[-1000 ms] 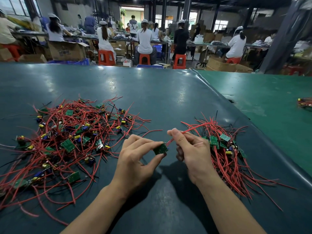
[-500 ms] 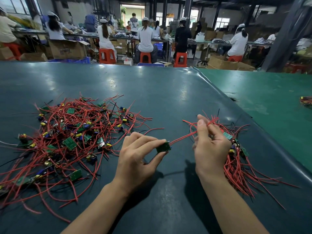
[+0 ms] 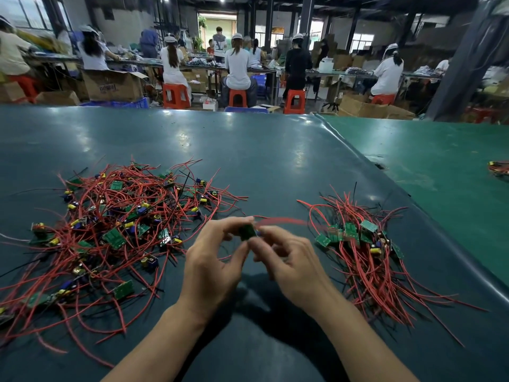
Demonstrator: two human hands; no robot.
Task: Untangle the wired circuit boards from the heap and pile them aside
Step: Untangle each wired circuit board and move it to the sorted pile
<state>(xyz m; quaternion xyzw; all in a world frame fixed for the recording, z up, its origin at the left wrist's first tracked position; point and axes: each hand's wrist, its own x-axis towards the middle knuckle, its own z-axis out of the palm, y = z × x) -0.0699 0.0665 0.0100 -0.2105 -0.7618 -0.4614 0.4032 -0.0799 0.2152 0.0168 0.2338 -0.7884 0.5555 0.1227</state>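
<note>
Between the tangled heap (image 3: 115, 230) on your left and the sorted pile (image 3: 366, 249) on your right, your left hand (image 3: 212, 268) and right hand (image 3: 289, 260) together pinch one circuit board (image 3: 247, 232), steadying it so its red wire (image 3: 283, 221) can trail free toward the pile.

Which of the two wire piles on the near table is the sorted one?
The right pile: its boards sit bunched at one end, with red wires trailing together toward the person. The left heap is wider, with boards scattered through crossing wires.
</note>
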